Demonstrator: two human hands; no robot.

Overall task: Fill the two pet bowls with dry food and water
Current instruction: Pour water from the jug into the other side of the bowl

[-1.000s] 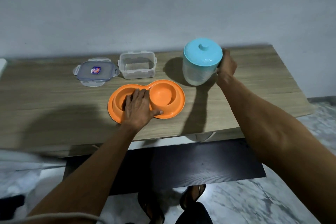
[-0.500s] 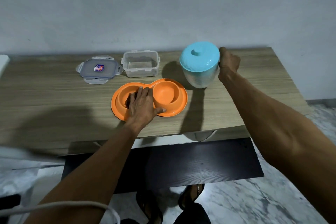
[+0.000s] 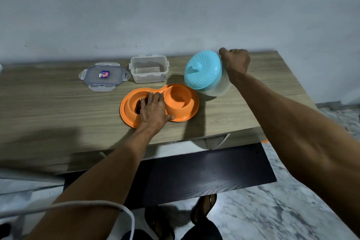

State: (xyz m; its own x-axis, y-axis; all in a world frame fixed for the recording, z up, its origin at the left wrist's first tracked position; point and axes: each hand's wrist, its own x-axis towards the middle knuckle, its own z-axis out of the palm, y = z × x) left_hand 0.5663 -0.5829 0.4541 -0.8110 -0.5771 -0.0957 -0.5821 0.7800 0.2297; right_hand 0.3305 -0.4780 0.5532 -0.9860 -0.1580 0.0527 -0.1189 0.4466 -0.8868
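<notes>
The double pet bowl (image 3: 191, 110) is a one-piece orange moulding with two compartments. It lies flat on the wooden worktop (image 3: 48, 103), close to the front edge. The left compartment (image 3: 130, 103) holds a dark brown heap of dry food (image 3: 138, 106), partly covered by fingers. The right compartment (image 3: 178, 96) shows bare orange inner walls; whether any water lies in it cannot be told.

The left hand (image 3: 153, 111) presses flat on the bridge between the two compartments. Its fingers are straight and together, pointing away from the person, and the thumb is spread to the right along the front rim.

The right hand (image 3: 235, 62) is clenched round the handle side of the water jug (image 3: 220, 88); the handle itself is hidden by the hand. The jug has a clear body and a turquoise lid (image 3: 202, 70) with a knob. It is tilted steeply to the left, with the lid edge just above and behind the rim of the right compartment. The clear body is blurred, and whether water is leaving the jug cannot be told.

Behind the bowl, near the wall, a clear plastic container (image 3: 149, 72) stands upright and open-topped. Just to its left, not touching it, a grey-tinted clip lid (image 3: 104, 76) lies flat with a small sticker at its centre.

Below the worktop's front edge is a dark board (image 3: 194, 171) above a marble-patterned floor (image 3: 292, 210). The person's sandalled feet (image 3: 204, 204) stand on that floor. A white cable (image 3: 93, 203) crosses the lower left of the view.
</notes>
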